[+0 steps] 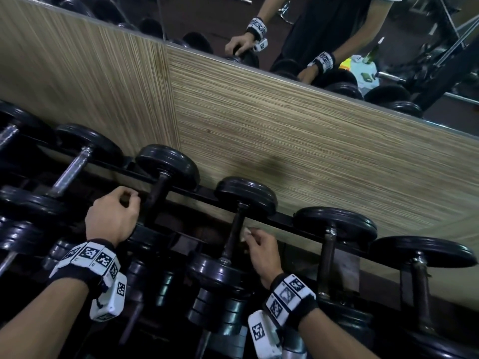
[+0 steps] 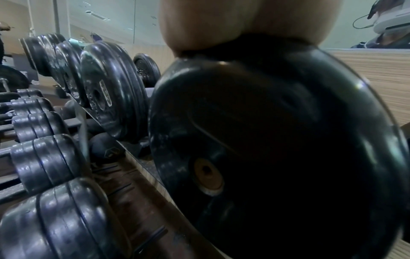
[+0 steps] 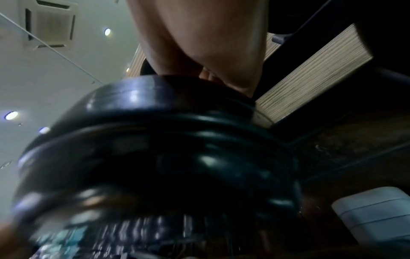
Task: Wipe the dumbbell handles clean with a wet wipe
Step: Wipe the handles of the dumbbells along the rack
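Dumbbells (image 1: 234, 229) line a black rack (image 1: 282, 218) against the wood-grain wall (image 1: 285, 130) below a mirror (image 1: 337, 35).

— Where does the head view sit?
— Above, facing down at the dumbbell rack (image 1: 282, 218); both hands show.
— The wrist views?
— Low, each pressed close behind a black weight plate (image 2: 277, 140); all share that rack.

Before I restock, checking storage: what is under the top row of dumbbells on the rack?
Under the top row sits a lower tier of dumbbells, seen also in the left wrist view. The floor beneath is hidden by plates and shadow.
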The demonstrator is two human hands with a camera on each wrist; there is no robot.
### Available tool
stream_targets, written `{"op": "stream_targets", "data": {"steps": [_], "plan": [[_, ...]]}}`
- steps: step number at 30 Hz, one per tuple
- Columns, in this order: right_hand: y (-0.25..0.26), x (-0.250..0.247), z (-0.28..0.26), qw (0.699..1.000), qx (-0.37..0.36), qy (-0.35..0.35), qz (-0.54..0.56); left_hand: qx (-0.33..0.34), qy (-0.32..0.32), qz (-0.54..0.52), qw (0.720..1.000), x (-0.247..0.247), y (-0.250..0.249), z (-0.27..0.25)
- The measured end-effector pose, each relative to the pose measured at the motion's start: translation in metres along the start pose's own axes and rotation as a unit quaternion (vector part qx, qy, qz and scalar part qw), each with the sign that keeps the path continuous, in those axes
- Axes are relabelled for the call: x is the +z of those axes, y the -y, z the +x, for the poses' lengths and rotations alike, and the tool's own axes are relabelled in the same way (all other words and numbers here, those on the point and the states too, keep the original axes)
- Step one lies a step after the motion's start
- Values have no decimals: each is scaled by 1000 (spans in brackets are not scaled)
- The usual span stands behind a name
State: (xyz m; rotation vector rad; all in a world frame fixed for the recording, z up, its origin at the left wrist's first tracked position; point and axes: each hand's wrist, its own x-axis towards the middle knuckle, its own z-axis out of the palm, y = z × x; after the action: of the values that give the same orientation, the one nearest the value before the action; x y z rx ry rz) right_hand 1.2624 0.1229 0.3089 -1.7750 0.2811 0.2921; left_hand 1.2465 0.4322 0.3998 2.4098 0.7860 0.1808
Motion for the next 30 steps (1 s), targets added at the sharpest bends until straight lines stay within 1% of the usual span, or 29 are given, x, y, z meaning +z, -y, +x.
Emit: {"op": "stream_targets", "data": {"steps": [5, 8, 11, 15, 17, 19, 23, 28, 30], "plan": [[12, 10, 17, 1000, 1, -6, -29, 1, -7, -6, 1000, 1, 1, 0], [8, 5, 5, 1000, -3, -1, -28, 0, -13, -8, 1000, 2, 1, 1], [0, 0, -14, 1000, -10, 21, -11, -2, -15, -8, 1000, 2, 2, 1], [7, 8, -1, 1000, -7, 8, -21, -4, -16, -5, 1000, 1, -1, -1], [14, 10, 4, 1000, 2, 15, -27, -9, -17, -1, 1000, 0, -3, -2], [15, 5, -5, 999, 5, 29, -21, -9, -18, -1, 1000, 0, -3, -3], [3, -5, -20, 997, -6, 66, -38, -8, -18, 0, 1000, 0, -2, -2], [6, 9, -7, 997, 34, 44, -51, 0, -13, -1, 1000, -1, -1, -2], [8, 6, -11, 997, 30, 53, -56, 4, -14, -4, 1000, -1, 0, -2]]}}
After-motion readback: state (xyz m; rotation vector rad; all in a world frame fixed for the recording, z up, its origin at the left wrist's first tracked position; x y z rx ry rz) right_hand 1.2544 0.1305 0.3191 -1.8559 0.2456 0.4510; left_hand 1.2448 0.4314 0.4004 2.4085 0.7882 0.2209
